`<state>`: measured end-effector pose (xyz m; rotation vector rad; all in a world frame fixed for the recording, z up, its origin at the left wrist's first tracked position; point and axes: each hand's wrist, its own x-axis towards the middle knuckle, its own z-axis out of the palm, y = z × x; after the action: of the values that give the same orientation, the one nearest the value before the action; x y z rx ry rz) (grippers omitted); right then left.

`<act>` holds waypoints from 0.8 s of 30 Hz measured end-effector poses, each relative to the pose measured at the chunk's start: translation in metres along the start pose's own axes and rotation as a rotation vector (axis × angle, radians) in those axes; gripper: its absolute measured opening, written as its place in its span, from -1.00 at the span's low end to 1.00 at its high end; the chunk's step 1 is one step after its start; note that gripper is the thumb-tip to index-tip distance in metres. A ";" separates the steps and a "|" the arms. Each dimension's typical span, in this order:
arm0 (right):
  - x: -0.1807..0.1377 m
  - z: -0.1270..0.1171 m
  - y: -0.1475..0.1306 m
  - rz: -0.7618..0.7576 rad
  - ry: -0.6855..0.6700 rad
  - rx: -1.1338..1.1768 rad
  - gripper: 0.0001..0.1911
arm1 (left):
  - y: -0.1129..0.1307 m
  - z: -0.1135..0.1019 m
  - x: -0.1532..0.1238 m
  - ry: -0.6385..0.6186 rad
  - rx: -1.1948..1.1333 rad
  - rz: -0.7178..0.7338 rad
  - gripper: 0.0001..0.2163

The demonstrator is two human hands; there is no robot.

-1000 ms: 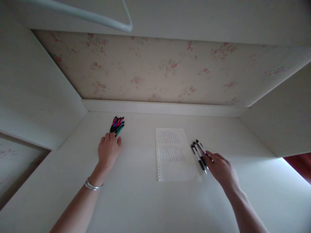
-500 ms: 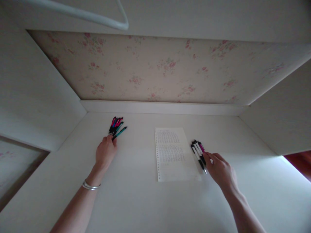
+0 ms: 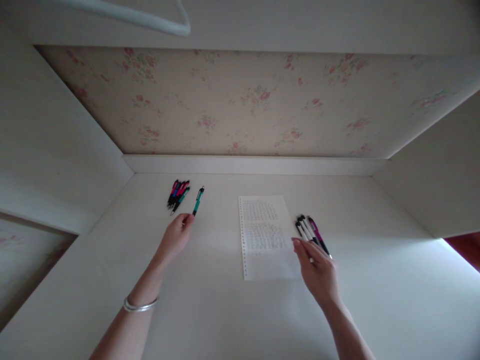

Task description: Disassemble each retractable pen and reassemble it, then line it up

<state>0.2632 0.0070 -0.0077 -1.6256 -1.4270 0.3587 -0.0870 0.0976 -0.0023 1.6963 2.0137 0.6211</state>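
Up close on the worktop (image 3: 232,310), holds the right hand (image 3: 318,267) open, fingers stretched over the right edge of the written sheet (image 3: 264,235), black pens (image 3: 309,229) just beyond. Farther left, pinches the lower end of the teal pen (image 3: 198,200) in the left hand (image 3: 175,236), coloured pens (image 3: 178,192) just beside.

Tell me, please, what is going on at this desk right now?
A person works at a white desk. The left hand pinches a green pen by its near end, just right of a bundle of coloured pens. The right hand lies over the near ends of some black-and-white pens beside a written sheet; whether it grips one is unclear.
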 end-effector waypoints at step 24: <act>-0.034 0.071 -0.031 0.440 -0.446 0.586 -0.39 | 0.055 0.073 -0.070 -0.622 -1.215 -0.097 -0.76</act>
<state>0.1825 0.0044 -0.0339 -1.3921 -1.0976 1.3294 0.0101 0.0412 -0.0259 0.8474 0.8865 0.8714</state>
